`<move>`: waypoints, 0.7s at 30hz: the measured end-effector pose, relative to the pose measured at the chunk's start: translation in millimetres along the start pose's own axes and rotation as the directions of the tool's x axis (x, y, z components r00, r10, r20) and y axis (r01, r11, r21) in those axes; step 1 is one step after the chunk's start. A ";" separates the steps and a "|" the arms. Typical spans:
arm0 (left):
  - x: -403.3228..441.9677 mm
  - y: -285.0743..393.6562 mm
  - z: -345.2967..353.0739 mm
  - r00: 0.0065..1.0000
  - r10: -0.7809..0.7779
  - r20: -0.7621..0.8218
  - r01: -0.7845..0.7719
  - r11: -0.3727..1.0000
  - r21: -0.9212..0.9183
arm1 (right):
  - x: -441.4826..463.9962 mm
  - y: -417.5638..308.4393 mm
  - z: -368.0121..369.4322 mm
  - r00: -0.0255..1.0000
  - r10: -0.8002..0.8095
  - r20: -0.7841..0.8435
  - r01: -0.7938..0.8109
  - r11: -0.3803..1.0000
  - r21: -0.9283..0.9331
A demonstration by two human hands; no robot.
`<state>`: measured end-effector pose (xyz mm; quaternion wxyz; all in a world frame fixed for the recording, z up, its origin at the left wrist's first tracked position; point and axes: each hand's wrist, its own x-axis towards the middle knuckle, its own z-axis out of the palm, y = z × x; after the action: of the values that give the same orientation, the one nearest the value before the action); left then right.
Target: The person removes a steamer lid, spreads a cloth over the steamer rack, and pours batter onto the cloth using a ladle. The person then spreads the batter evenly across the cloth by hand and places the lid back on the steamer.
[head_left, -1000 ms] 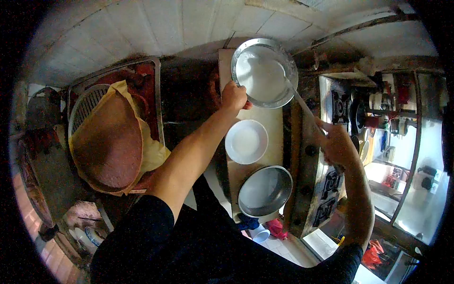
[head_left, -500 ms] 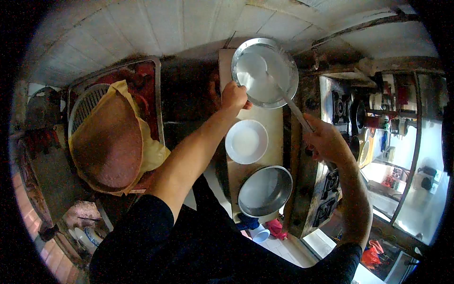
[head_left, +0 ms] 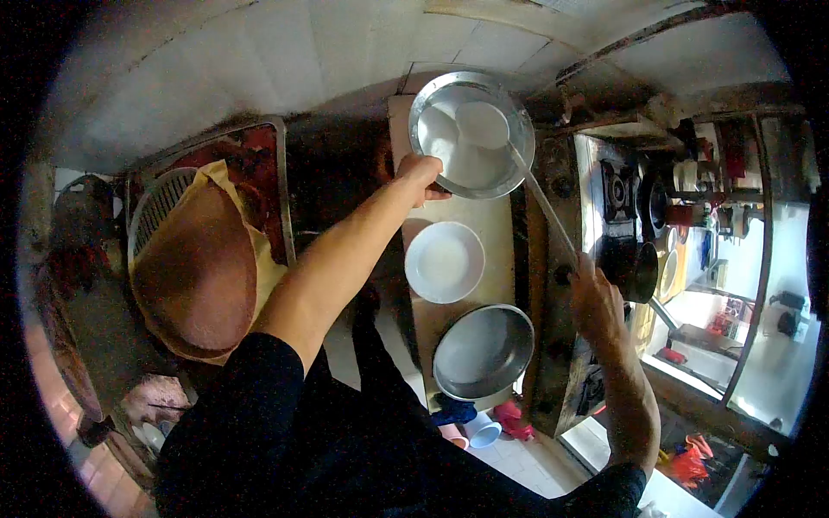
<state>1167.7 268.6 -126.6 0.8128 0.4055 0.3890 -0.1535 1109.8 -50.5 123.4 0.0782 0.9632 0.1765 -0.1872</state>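
1 metal bowl point(head_left: 527, 138), l hand point(head_left: 421, 179) gripping — r hand point(head_left: 596, 300) w/ ladle point(head_left: 546, 204)

The head camera is looking forward and steeply down from above the wearer's dark top point(head_left: 363, 457), which is filling the lower middle of the frame. Its wide view is bending lines and leaving the corners black. It is facing the counter point(head_left: 498, 230) at close range in mid-frame, with the left hand point(head_left: 420, 175) showing at upper centre, the right hand point(head_left: 596, 300) right of centre.
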 end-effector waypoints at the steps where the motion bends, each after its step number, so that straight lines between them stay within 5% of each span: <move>1: 1.4 -1.9 1.4 0.998 0.049 -0.049 -0.050 0.998 -0.028 | -2.9 -1.6 1.1 1.000 0.001 0.000 -0.001 1.000 0.009; 4: 0.9 -3.3 8.7 0.986 0.080 -0.143 -0.080 0.997 0.003 | -4.6 -0.3 5.3 0.995 -0.076 -0.058 0.076 0.997 -0.013; 6: -2.1 -4.7 10.0 0.984 0.099 -0.149 -0.097 0.995 0.026 | -2.4 3.2 9.2 0.995 0.081 0.060 -0.082 0.997 0.010; 8: -3.4 -5.7 9.8 0.981 0.116 -0.156 -0.110 0.993 0.043 | -4.7 5.9 13.5 0.998 0.058 0.015 -0.058 0.998 0.020; 17: 23.3 -18.9 -1.6 0.877 0.423 -0.226 -0.281 0.835 0.474 | -2.1 20.5 38.6 0.997 0.063 0.038 -0.064 0.997 0.043; 21: -7.6 -6.3 4.5 0.887 0.402 -0.226 -0.267 0.847 0.461 | -11.0 4.6 28.6 0.996 0.008 0.092 -0.020 0.990 0.138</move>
<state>1161.5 260.7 -122.6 0.6489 0.6508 0.3937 -0.0205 1092.5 -64.4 101.8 0.0202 0.9579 0.1525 -0.2424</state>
